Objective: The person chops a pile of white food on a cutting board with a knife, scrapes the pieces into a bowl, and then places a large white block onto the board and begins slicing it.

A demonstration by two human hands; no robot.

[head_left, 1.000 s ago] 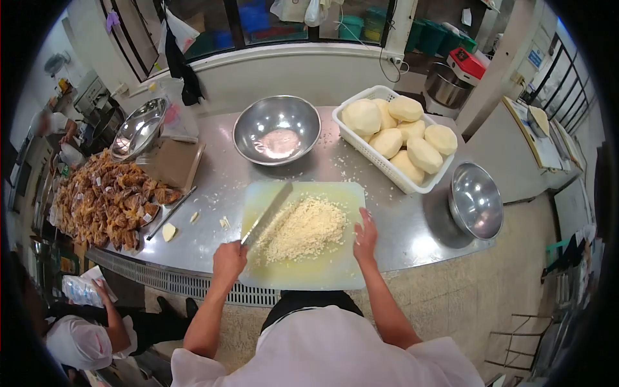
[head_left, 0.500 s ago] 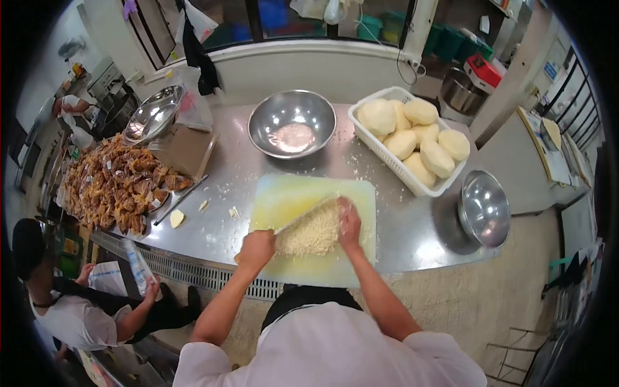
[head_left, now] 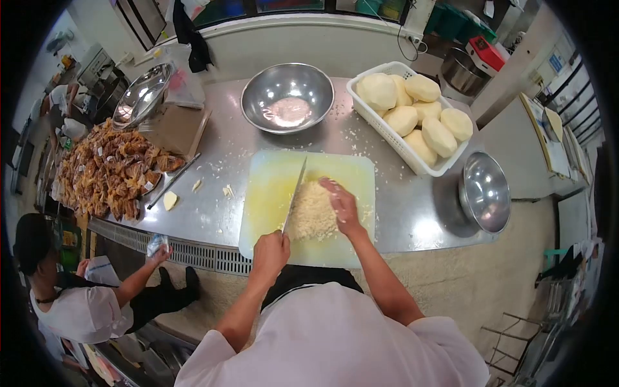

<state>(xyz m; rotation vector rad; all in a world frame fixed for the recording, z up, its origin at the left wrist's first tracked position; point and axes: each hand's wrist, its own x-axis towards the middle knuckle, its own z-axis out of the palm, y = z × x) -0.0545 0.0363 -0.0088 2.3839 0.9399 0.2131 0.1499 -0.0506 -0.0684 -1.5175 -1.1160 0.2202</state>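
Note:
My left hand point(head_left: 271, 253) is wrapped around the handle of a kitchen knife point(head_left: 296, 195), whose blade points away from me along the left side of a heap of finely chopped pale food point(head_left: 314, 214). On the right side of that heap lies my right hand point(head_left: 343, 205), fingers stretched out, bits stuck to the skin. It touches the heap and grips nothing. Both hands are over a yellowish-green cutting board point(head_left: 267, 174) on the metal table. Beyond the board stands a steel bowl point(head_left: 288, 97) with some pale contents or reflection I cannot make out.
A white basket point(head_left: 391, 133) of peeled pale roots point(head_left: 438, 137) stands back right. Another steel bowl point(head_left: 485, 192) leans at the table's right edge. At left are a heap of brown wrapped pieces point(head_left: 106, 171), a metal rod point(head_left: 174, 180) and a co-worker point(head_left: 77, 309).
The knife has swung from a slant across the heap to nearly straight ahead on its left. My right hand has come off the blade's tip end and spread on the heap.

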